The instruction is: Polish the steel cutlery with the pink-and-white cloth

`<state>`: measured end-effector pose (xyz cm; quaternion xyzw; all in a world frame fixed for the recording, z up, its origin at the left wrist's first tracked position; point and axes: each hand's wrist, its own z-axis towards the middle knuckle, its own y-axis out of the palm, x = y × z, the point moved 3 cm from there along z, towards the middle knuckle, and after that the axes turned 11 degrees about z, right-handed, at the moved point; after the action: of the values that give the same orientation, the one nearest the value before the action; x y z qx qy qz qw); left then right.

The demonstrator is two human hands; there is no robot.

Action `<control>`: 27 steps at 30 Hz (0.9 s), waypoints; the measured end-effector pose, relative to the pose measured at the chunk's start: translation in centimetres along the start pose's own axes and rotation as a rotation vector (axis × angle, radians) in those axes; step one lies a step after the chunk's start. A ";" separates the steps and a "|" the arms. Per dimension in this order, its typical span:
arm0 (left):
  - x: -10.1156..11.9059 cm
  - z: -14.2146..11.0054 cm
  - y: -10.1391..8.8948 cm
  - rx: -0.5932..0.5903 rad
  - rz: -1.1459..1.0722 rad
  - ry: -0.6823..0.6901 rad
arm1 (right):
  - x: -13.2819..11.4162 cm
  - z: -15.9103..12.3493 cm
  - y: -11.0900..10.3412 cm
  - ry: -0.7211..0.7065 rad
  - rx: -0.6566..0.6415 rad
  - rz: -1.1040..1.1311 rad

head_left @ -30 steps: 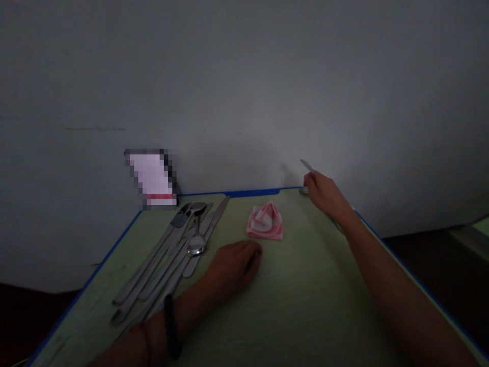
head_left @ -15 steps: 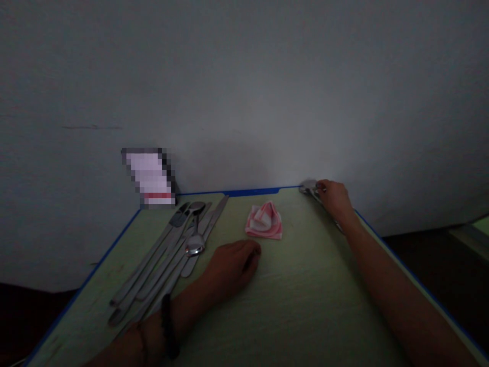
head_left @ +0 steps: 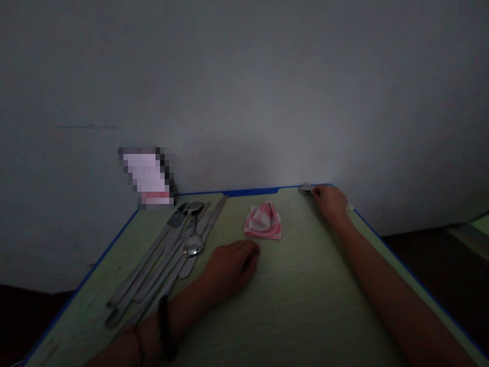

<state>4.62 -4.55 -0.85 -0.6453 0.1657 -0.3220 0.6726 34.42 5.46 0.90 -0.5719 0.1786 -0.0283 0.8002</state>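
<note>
At the far right of the table my right hand [head_left: 331, 204] pinches a metal spoon; its bowl [head_left: 305, 189] points left, and my hand covers the handle. My left hand [head_left: 231, 265] rests on the table with its fingers curled in and nothing visible in them. Just beyond it lies a folded pink and white checked cloth [head_left: 263, 221], its middle raised to a peak. To the left of my left hand are several long metal cutlery pieces, among them a spoon with a shiny bowl [head_left: 193, 246] and another spoon [head_left: 195, 207] behind it.
A phone-like device [head_left: 148, 178] with a blurred-out screen leans on the wall [head_left: 244, 92] at the back left. The pale green table [head_left: 298, 306] has a blue edge and its far side meets the wall. A small whitish thing [head_left: 350, 206] shows behind my right wrist.
My right hand has moved slightly left and lower, and the spoon's handle no longer shows below it. My left hand, the cloth and the cutlery on the left have stayed put.
</note>
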 end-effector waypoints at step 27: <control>0.0 0.1 0.2 0.013 -0.002 -0.001 | 0.2 0.1 0.6 -0.071 -0.060 0.090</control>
<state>4.70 -4.49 -1.09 -0.6411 0.1627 -0.3232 0.6767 34.55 5.70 0.31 -0.5878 0.1765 0.0332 0.7888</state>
